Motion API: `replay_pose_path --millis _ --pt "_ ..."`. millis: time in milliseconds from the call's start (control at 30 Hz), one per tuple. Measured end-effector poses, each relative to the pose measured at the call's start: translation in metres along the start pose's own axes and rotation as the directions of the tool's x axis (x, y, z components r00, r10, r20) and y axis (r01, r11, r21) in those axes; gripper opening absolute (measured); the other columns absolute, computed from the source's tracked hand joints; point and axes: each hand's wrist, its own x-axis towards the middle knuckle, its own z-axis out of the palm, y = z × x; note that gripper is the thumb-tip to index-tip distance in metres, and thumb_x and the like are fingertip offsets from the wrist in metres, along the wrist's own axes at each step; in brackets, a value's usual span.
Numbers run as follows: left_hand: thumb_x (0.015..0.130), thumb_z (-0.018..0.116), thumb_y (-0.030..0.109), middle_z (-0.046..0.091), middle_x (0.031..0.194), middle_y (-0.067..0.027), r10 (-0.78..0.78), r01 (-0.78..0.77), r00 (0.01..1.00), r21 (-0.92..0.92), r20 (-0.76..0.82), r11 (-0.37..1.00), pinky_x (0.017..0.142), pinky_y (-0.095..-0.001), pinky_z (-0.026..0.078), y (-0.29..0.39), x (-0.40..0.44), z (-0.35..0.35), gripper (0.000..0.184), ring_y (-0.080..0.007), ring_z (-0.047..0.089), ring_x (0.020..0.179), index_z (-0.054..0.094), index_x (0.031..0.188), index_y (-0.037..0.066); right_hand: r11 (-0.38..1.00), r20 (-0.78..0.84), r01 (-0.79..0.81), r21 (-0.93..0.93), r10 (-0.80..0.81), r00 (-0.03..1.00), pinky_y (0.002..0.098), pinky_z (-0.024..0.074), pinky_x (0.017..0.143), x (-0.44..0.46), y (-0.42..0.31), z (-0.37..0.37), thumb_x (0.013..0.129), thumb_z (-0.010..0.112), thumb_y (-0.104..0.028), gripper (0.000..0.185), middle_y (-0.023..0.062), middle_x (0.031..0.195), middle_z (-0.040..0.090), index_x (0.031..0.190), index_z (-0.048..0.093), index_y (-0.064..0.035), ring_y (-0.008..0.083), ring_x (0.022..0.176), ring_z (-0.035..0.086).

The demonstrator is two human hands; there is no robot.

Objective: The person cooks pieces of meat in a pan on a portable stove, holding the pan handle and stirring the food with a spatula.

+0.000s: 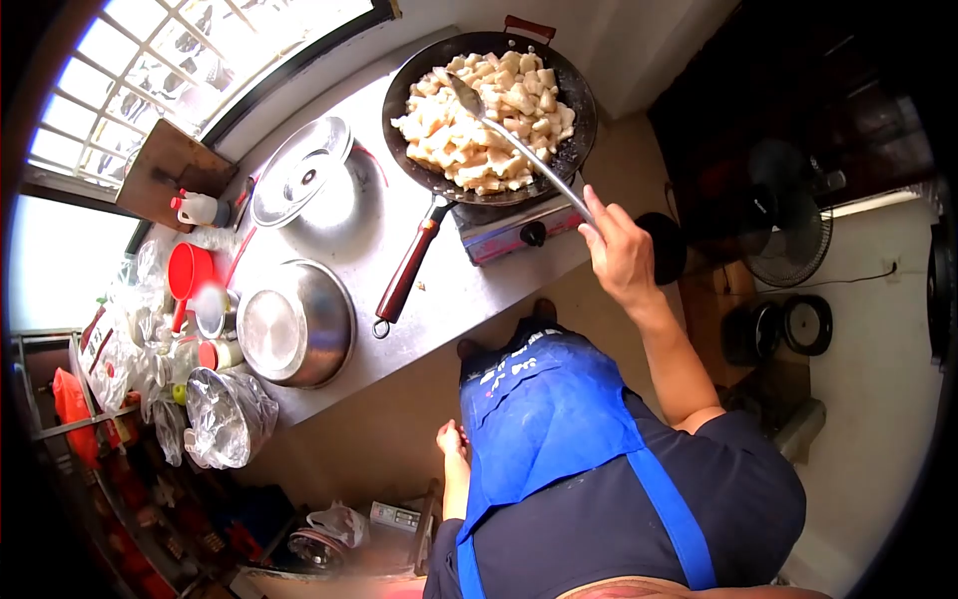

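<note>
A person's right hand (621,252) holds a utensil (534,157) in wrapped fingers, its tip in the food (504,130) filling the wok (584,98). Beneath the wok sits a stove (497,240); well apart hangs the left hand (452,437), finger spread unclear.

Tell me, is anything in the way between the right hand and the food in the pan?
Nothing visible blocks it. The right hand holds the spatula, which crosses above the rim of the pan, its head at the food.
</note>
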Motion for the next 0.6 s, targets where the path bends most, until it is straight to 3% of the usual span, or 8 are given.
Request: replay_pose_path --millis 133,200,233,400,467,500,533,600 --pt "0.105 0.066 0.022 0.064 0.070 -0.0074 -0.012 0.012 1.000 0.041 -0.003 0.999 0.039 -0.0306 0.041 -0.010 -0.009 -0.007 0.022 -0.0154 0.051 0.046 0.066 0.117 0.003 0.999 -0.001 0.026 -0.040 -0.026 1.000 0.0392 0.0506 0.065 -0.015 -0.001 0.002 0.089 0.077 0.000 0.054 0.0150 0.086 0.060 0.142 0.066 -0.0049 0.0314 0.070 0.063" --pt "0.105 0.066 0.022 0.065 0.071 -0.0072 -0.006 0.008 1.000 0.053 -0.028 0.999 0.039 -0.0302 0.041 -0.009 -0.013 -0.009 0.023 -0.0147 0.051 0.046 0.066 0.118 0.003 0.988 -0.063 -0.075 0.135 0.085 0.994 0.0343 0.0484 0.064 -0.018 0.000 -0.001 0.091 0.076 0.000 0.047 0.0119 0.083 0.059 0.138 0.069 -0.0037 0.0238 0.068 0.059" --pt "0.106 0.065 0.022 0.066 0.072 -0.0074 0.009 -0.008 1.000 0.035 -0.025 0.999 0.039 -0.0301 0.042 -0.008 -0.011 -0.010 0.023 -0.0143 0.051 0.047 0.066 0.120 0.003 0.958 -0.019 -0.197 0.209 0.206 0.978 0.0342 0.0496 0.064 -0.019 -0.003 -0.006 0.094 0.075 -0.003 0.039 0.0125 0.086 0.065 0.133 0.071 -0.0010 0.0235 0.068 0.061" --pt "0.107 0.063 0.022 0.070 0.076 -0.0081 0.032 -0.030 0.999 -0.050 0.033 0.998 0.039 -0.0289 0.042 0.004 0.007 -0.010 0.027 -0.0119 0.052 0.048 0.063 0.127 0.003 0.933 -0.088 -0.163 0.319 0.201 0.976 0.0286 0.0485 0.067 -0.015 0.009 -0.013 0.097 0.075 -0.006 0.039 0.0072 0.087 0.069 0.136 0.070 -0.0013 0.0123 0.071 0.058" --pt "0.107 0.063 0.022 0.071 0.077 -0.0080 0.037 -0.035 0.999 -0.049 0.038 0.998 0.039 -0.0286 0.042 0.014 0.006 -0.007 0.029 -0.0114 0.051 0.048 0.061 0.129 0.004 0.804 -0.020 -0.282 0.523 0.343 0.939 0.0249 0.0486 0.069 -0.015 0.013 -0.012 0.099 0.074 -0.007 0.038 0.0028 0.090 0.073 0.136 0.070 -0.0004 0.0075 0.076 0.058" --pt "0.107 0.064 0.023 0.071 0.077 -0.0082 0.053 -0.050 0.997 -0.056 0.052 0.997 0.039 -0.0285 0.042 0.018 0.007 -0.006 0.029 -0.0114 0.051 0.047 0.061 0.129 0.004 0.736 0.077 -0.369 0.567 0.398 0.914 0.0202 0.0415 0.067 -0.015 0.011 -0.016 0.102 0.073 -0.011 0.040 -0.0069 0.087 0.062 0.141 0.068 -0.0019 0.0028 0.075 0.051" --pt "0.107 0.064 0.023 0.072 0.078 -0.0084 0.070 -0.066 0.995 -0.064 0.066 0.996 0.039 -0.0285 0.042 0.022 0.007 -0.005 0.028 -0.0114 0.051 0.047 0.061 0.128 0.004 0.735 0.074 -0.370 0.568 0.402 0.913 0.0202 0.0415 0.067 -0.015 0.012 -0.016 0.102 0.073 -0.011 0.040 -0.0069 0.087 0.062 0.141 0.068 -0.0019 0.0028 0.075 0.051" --pt "0.107 0.065 0.023 0.072 0.078 -0.0087 0.077 -0.074 0.995 -0.057 0.062 0.996 0.039 -0.0282 0.042 0.028 0.006 -0.002 0.027 -0.0116 0.051 0.047 0.062 0.127 0.004 0.591 0.184 -0.438 0.678 0.441 0.879 0.0198 0.0388 0.064 -0.016 0.013 -0.013 0.101 0.073 -0.010 0.039 -0.0073 0.084 0.061 0.139 0.069 -0.0019 0.0018 0.072 0.049"
